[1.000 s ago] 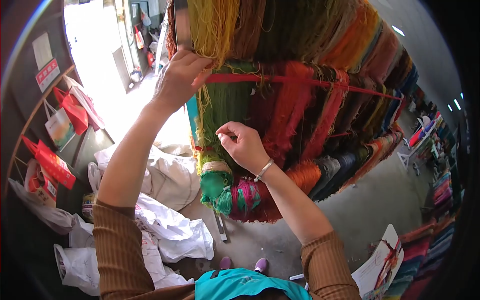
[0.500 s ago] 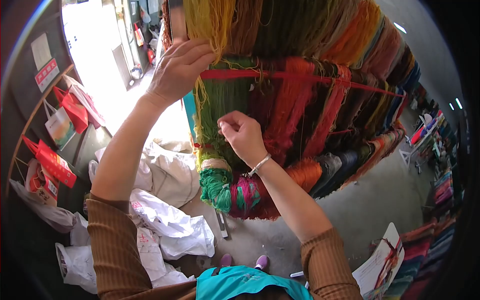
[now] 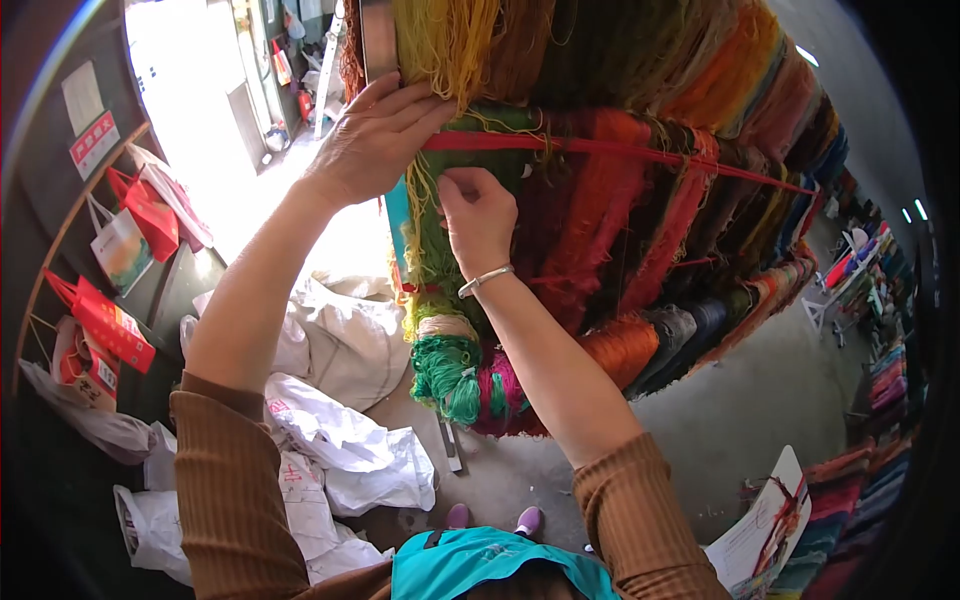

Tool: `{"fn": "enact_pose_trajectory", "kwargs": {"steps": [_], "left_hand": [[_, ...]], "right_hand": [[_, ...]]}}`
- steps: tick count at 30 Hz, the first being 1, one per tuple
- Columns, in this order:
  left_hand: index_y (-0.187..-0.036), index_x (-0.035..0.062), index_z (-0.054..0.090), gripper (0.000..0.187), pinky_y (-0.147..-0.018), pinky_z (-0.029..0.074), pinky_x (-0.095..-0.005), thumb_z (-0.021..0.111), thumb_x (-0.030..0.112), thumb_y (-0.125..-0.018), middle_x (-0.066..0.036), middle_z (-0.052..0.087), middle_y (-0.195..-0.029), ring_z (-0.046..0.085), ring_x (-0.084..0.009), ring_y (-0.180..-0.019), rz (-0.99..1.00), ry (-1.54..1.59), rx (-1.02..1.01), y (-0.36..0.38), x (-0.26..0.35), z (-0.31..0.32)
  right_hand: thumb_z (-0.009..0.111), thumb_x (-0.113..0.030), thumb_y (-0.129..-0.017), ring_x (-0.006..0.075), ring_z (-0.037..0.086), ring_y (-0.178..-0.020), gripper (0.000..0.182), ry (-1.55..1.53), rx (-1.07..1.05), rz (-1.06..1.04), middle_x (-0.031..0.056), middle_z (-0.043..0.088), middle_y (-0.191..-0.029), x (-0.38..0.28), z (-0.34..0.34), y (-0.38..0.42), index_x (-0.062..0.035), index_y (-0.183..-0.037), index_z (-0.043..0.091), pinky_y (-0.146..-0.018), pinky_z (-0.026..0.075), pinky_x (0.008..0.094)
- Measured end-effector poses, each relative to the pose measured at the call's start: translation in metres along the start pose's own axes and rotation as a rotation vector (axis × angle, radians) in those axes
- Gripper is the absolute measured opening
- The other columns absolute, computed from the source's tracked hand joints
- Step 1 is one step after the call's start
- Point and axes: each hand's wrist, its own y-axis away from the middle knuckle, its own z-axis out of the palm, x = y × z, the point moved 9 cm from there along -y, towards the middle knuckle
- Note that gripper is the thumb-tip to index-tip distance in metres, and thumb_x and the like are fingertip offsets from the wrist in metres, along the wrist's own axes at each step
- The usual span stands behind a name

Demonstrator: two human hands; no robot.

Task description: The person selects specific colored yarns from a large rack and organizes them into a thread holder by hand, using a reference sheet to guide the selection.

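Skeins of yarn in many colours hang in rows on a rack. My left hand [image 3: 385, 140] rests at the rack's left edge, fingers extended and close together, touching the lower ends of the yellow yarn [image 3: 450, 50] near the red band [image 3: 580, 146]. Lower and to the right, my right hand [image 3: 478, 215], with a bracelet at the wrist, is closed in front of the green yarn [image 3: 455, 265]; what its fingertips hold, if anything, is too small to make out. Below hangs a bundle of bright green yarn [image 3: 445, 380].
White sacks [image 3: 350, 450] lie on the floor at lower left. Red paper bags [image 3: 110, 320] hang on the left wall near a bright doorway. A white board [image 3: 755, 530] and more coloured yarn [image 3: 840, 500] are at lower right.
My right hand has moved up, nearer to my left hand and the red band. My left hand has shifted slightly right and down. The rack appears a little further right in view.
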Motion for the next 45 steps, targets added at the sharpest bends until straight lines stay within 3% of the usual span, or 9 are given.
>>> {"fn": "enact_pose_trajectory", "kwargs": {"steps": [7, 13, 19, 25, 32, 35, 37, 41, 45], "left_hand": [[-0.128, 0.0061, 0.059, 0.049, -0.112, 0.035, -0.0454, 0.060, 0.001, -0.080, -0.009, 0.065, -0.123, 0.055, -0.0239, -0.124, -0.001, 0.015, 0.015, 0.002, -0.002, 0.003], [-0.129, 0.0065, 0.059, 0.050, -0.113, 0.034, -0.0444, 0.060, 0.001, -0.080, -0.008, 0.065, -0.123, 0.054, -0.0230, -0.124, -0.004, 0.016, 0.025, 0.002, -0.001, 0.003], [-0.129, 0.0072, 0.059, 0.050, -0.114, 0.033, -0.0435, 0.060, 0.002, -0.080, -0.008, 0.065, -0.124, 0.054, -0.0222, -0.125, -0.014, 0.003, 0.034, 0.003, -0.001, 0.004], [-0.130, 0.0079, 0.058, 0.051, -0.114, 0.032, -0.0429, 0.060, 0.002, -0.079, -0.007, 0.063, -0.126, 0.052, -0.0218, -0.127, -0.032, 0.021, 0.012, 0.003, -0.001, 0.004], [-0.130, 0.0077, 0.058, 0.052, -0.114, 0.032, -0.0433, 0.060, 0.002, -0.079, -0.008, 0.063, -0.126, 0.052, -0.0219, -0.127, -0.040, 0.026, 0.023, 0.003, -0.001, 0.006], [-0.130, 0.0078, 0.058, 0.052, -0.114, 0.033, -0.0433, 0.059, 0.001, -0.078, -0.008, 0.063, -0.125, 0.053, -0.0221, -0.126, -0.046, 0.034, 0.048, 0.004, -0.001, 0.004], [-0.130, 0.0079, 0.058, 0.053, -0.113, 0.033, -0.0432, 0.059, 0.001, -0.078, -0.008, 0.064, -0.124, 0.053, -0.0222, -0.125, -0.047, 0.036, 0.053, 0.004, -0.001, 0.003], [-0.130, 0.0083, 0.058, 0.053, -0.114, 0.033, -0.0434, 0.059, 0.002, -0.078, -0.008, 0.064, -0.124, 0.054, -0.0225, -0.125, -0.045, 0.038, 0.048, 0.004, -0.001, 0.003], [-0.131, 0.0091, 0.058, 0.053, -0.114, 0.033, -0.0436, 0.059, 0.003, -0.079, -0.008, 0.064, -0.124, 0.053, -0.0223, -0.125, -0.058, 0.006, 0.025, 0.005, -0.002, 0.007]], "right_hand": [[0.067, -0.010, -0.086, 0.0104, 0.064, -0.063, 0.011, 0.004, -0.028, 0.053, 0.0031, 0.067, -0.079, -0.001, -0.001, 0.000, 0.0002, -0.092, 0.067, -0.053, 0.049, 0.0232], [0.065, -0.006, -0.086, 0.0095, 0.062, -0.062, 0.002, -0.288, -0.005, 0.182, 0.0002, 0.065, -0.078, -0.003, -0.013, 0.007, -0.0060, -0.087, 0.064, -0.051, 0.045, 0.0209], [0.065, -0.006, -0.085, 0.0114, 0.060, -0.055, 0.004, -0.496, -0.064, 0.317, 0.0040, 0.064, -0.073, -0.005, -0.010, 0.007, -0.0035, -0.085, 0.062, -0.048, 0.043, 0.0226], [0.064, -0.009, -0.085, 0.0114, 0.060, -0.054, 0.006, -0.317, -0.181, 0.325, 0.0049, 0.064, -0.070, -0.003, -0.008, 0.009, -0.0026, -0.086, 0.064, -0.045, 0.040, 0.0230], [0.068, -0.007, -0.081, 0.0098, 0.053, -0.051, 0.004, -0.225, -0.107, 0.304, 0.0013, 0.061, -0.067, -0.018, -0.017, 0.000, -0.0039, -0.080, 0.066, -0.048, 0.040, 0.0241], [0.068, -0.009, -0.080, 0.0072, 0.055, -0.058, 0.002, -0.128, -0.153, 0.235, -0.0020, 0.063, -0.071, -0.017, -0.019, -0.005, -0.0090, -0.078, 0.068, -0.052, 0.037, 0.0230], [0.065, -0.003, -0.080, 0.0068, 0.051, -0.055, 0.006, -0.142, -0.097, 0.220, -0.0004, 0.061, -0.067, -0.015, -0.027, -0.005, -0.0030, -0.074, 0.066, -0.049, 0.038, 0.0241], [0.064, -0.003, -0.080, 0.0077, 0.050, -0.053, 0.006, -0.194, -0.065, 0.257, 0.0013, 0.061, -0.069, -0.014, -0.040, 0.009, -0.0030, -0.074, 0.064, -0.047, 0.036, 0.0234], [0.054, 0.000, -0.084, 0.0077, 0.042, -0.047, 0.006, -0.488, -0.205, 0.432, 0.0026, 0.053, -0.067, -0.011, -0.046, 0.048, -0.0053, -0.081, 0.053, -0.040, 0.030, 0.0228]]}}
